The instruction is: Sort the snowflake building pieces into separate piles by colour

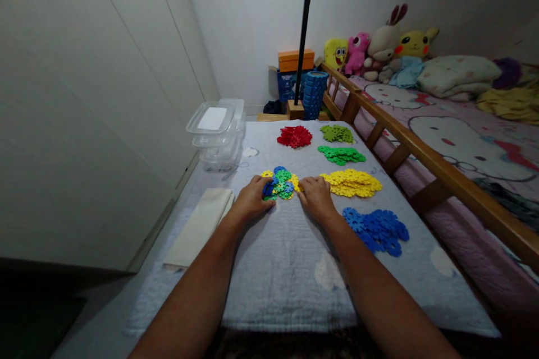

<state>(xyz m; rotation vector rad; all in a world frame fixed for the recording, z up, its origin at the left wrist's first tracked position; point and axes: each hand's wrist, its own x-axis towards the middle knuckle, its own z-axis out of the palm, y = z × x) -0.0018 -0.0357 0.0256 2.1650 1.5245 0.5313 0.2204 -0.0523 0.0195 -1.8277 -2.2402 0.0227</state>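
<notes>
A small mixed pile of flower-shaped interlocking discs [283, 180], in blue, green and yellow, lies on the cloth between my hands. My left hand [254, 196] rests at the pile's left edge, thumb and fingers apart around some blue and green discs. On the other side, my right hand [316, 196] has its fingertips closed at a yellow disc [295, 182] on the pile's edge; the fingers partly hide it. Just beyond that hand is a heap of yellow discs [353, 183], and a heap of blue discs [377, 230] lies beside my right forearm.
Further back lie red discs [295, 136], olive-green discs [337, 133] and green discs [341, 155]. Stacked clear plastic containers [214, 137] stand at the back left, with a folded cream cloth [201, 227] nearer. A wooden bed rail [404, 143] runs along the right.
</notes>
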